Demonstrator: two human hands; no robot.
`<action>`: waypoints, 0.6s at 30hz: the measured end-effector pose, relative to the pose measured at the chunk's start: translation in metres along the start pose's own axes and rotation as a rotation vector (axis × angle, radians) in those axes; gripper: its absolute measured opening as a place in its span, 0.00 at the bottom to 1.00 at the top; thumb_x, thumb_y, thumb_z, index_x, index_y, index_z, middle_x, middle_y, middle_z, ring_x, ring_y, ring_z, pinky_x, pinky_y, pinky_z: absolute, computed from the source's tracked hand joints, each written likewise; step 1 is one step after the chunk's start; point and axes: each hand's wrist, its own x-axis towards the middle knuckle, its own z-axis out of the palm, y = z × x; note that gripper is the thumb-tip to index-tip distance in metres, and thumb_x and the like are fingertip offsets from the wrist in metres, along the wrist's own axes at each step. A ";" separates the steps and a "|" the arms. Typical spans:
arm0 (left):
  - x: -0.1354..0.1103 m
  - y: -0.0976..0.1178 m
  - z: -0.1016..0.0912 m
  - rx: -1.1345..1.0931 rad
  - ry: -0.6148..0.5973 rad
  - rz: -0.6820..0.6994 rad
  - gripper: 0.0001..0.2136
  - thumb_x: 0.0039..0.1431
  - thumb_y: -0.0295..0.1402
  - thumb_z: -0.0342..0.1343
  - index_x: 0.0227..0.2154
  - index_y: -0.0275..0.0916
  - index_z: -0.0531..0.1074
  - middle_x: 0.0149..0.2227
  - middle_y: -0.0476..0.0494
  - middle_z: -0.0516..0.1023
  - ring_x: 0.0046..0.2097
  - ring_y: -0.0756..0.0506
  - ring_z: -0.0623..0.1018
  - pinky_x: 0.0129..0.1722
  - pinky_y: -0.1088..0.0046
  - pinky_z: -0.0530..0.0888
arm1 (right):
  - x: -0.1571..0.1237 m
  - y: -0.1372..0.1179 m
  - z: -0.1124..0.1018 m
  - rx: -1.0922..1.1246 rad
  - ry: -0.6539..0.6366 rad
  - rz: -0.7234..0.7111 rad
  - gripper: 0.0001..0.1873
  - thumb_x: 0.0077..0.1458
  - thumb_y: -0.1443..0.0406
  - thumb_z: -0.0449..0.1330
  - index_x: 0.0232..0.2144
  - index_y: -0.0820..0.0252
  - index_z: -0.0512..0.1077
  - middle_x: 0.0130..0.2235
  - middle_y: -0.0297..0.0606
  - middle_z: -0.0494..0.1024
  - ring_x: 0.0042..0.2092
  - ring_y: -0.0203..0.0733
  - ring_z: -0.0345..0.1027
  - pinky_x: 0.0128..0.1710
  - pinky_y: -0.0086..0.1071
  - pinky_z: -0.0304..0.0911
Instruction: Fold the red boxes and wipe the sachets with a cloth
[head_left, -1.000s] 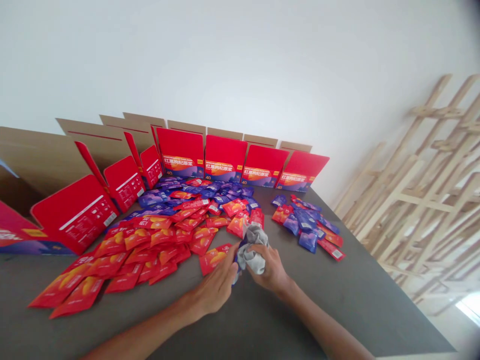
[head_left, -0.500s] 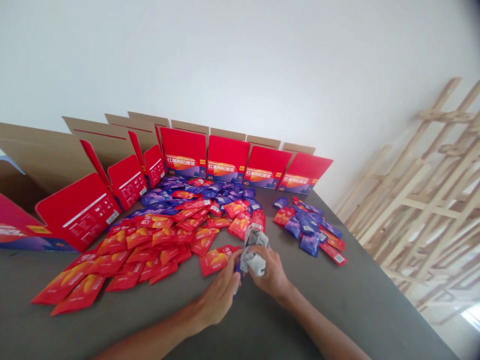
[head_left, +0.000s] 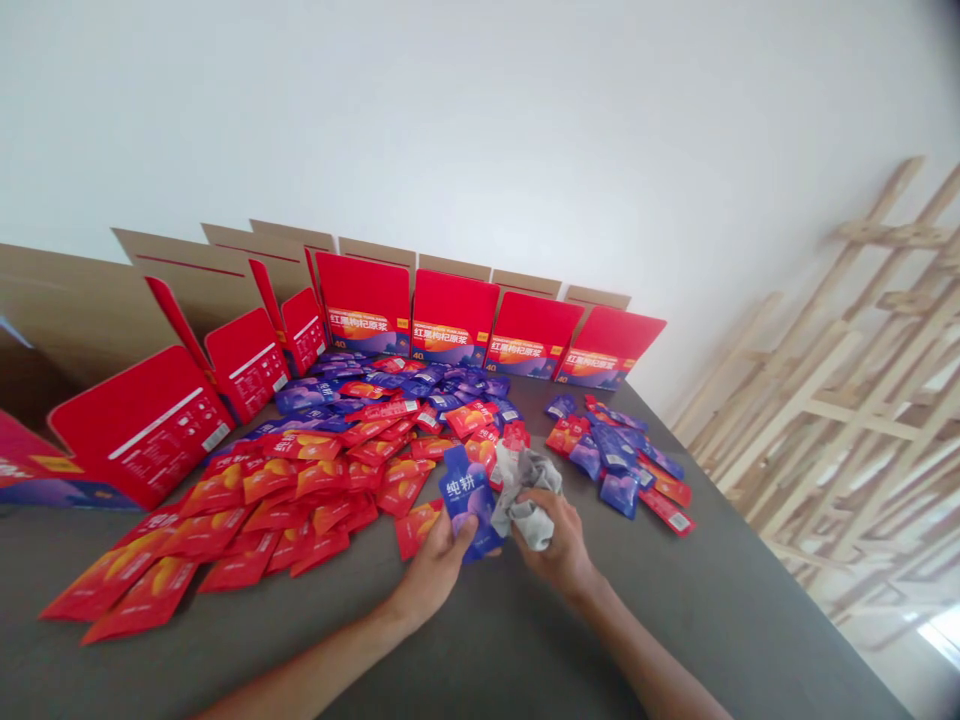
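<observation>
Head view: left hand [head_left: 435, 572] is gripping a blue pouch [head_left: 463, 492] by its lower part, right hand [head_left: 561, 545] is clutching a crumpled grey cloth [head_left: 534, 490] just beside it, both being held over the table [head_left: 495, 660] near the big pouch pile [head_left: 319, 478].

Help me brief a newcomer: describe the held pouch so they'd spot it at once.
Find the dark table in front of the red boxes. Over it, the left hand holds the pouch, beside a crumpled grey cloth in the right hand. It is blue with white lettering, and the only pouch in a hand; other pouches lie on the table.
</observation>
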 end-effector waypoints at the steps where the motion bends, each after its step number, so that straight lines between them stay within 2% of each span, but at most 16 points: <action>1: -0.001 -0.001 -0.002 0.042 -0.032 0.005 0.29 0.60 0.58 0.59 0.56 0.43 0.70 0.54 0.38 0.80 0.55 0.36 0.79 0.53 0.55 0.78 | 0.000 -0.002 0.002 -0.022 -0.084 -0.005 0.17 0.53 0.69 0.62 0.46 0.52 0.69 0.36 0.37 0.81 0.33 0.45 0.77 0.31 0.33 0.70; 3: -0.003 -0.006 -0.006 0.128 -0.064 0.016 0.31 0.62 0.59 0.56 0.59 0.44 0.71 0.58 0.36 0.78 0.65 0.34 0.73 0.61 0.51 0.73 | 0.001 -0.007 0.005 -0.048 -0.213 -0.002 0.20 0.51 0.70 0.63 0.47 0.52 0.70 0.37 0.38 0.82 0.33 0.46 0.77 0.30 0.32 0.70; 5: -0.003 -0.012 -0.010 0.169 -0.059 0.023 0.32 0.63 0.60 0.52 0.61 0.44 0.70 0.59 0.35 0.78 0.68 0.34 0.68 0.64 0.49 0.69 | 0.002 -0.012 0.007 -0.042 -0.297 0.010 0.21 0.50 0.70 0.63 0.48 0.52 0.70 0.39 0.39 0.81 0.33 0.45 0.77 0.30 0.32 0.69; 9: 0.001 -0.016 -0.016 0.120 0.011 -0.012 0.36 0.64 0.64 0.45 0.65 0.46 0.67 0.59 0.36 0.78 0.68 0.32 0.68 0.64 0.45 0.69 | 0.004 -0.017 0.006 -0.033 -0.441 -0.063 0.23 0.50 0.69 0.66 0.50 0.51 0.71 0.40 0.40 0.80 0.35 0.45 0.76 0.32 0.31 0.68; 12: 0.003 -0.013 -0.018 0.142 0.086 -0.017 0.36 0.63 0.64 0.46 0.65 0.46 0.68 0.59 0.35 0.78 0.69 0.32 0.67 0.64 0.45 0.69 | 0.005 -0.018 0.006 -0.032 -0.503 -0.148 0.22 0.50 0.69 0.67 0.49 0.52 0.72 0.38 0.39 0.79 0.36 0.46 0.76 0.34 0.32 0.67; 15: -0.001 -0.009 -0.018 0.241 0.054 0.016 0.35 0.65 0.62 0.46 0.66 0.45 0.67 0.63 0.35 0.75 0.73 0.33 0.61 0.68 0.44 0.64 | 0.005 -0.017 0.006 -0.035 -0.486 -0.151 0.21 0.50 0.69 0.66 0.47 0.52 0.72 0.37 0.38 0.79 0.35 0.45 0.75 0.32 0.31 0.67; 18: -0.007 -0.007 -0.016 0.367 -0.038 0.018 0.37 0.65 0.62 0.45 0.68 0.44 0.65 0.70 0.37 0.66 0.76 0.35 0.51 0.73 0.46 0.52 | 0.005 -0.013 0.004 -0.030 -0.318 0.009 0.20 0.51 0.70 0.63 0.47 0.52 0.71 0.38 0.39 0.79 0.34 0.45 0.75 0.32 0.31 0.67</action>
